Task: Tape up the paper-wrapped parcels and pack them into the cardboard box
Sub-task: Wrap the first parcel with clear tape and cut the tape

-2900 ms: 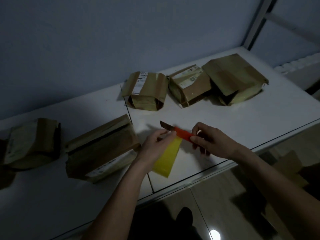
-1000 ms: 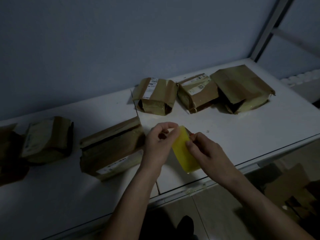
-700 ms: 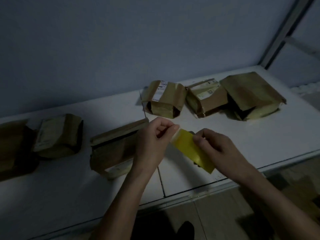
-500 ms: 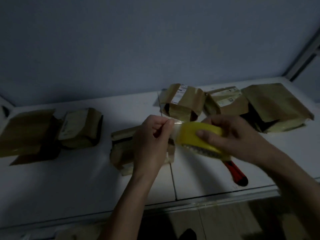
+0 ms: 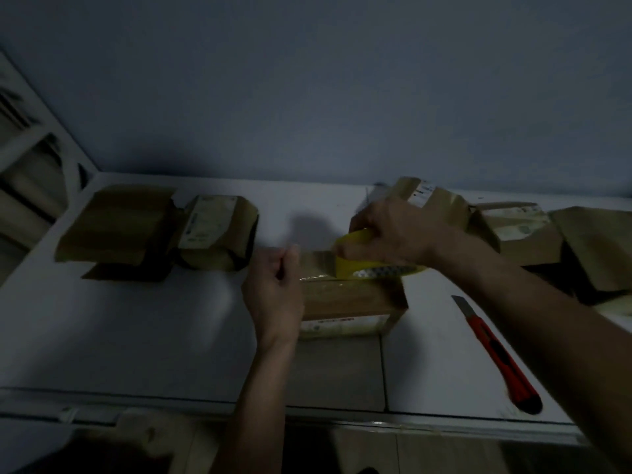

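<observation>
Right grip [image 5: 393, 234] holds tape roll [image 5: 362, 258].

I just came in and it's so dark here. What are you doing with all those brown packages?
A person is taping up a paper-wrapped parcel on the white table. The left hand pinches the loose end of the tape while the right hand holds the yellow tape roll over the parcel's top. A red utility knife lies to the right, and other wrapped parcels wait by the wall.
</observation>
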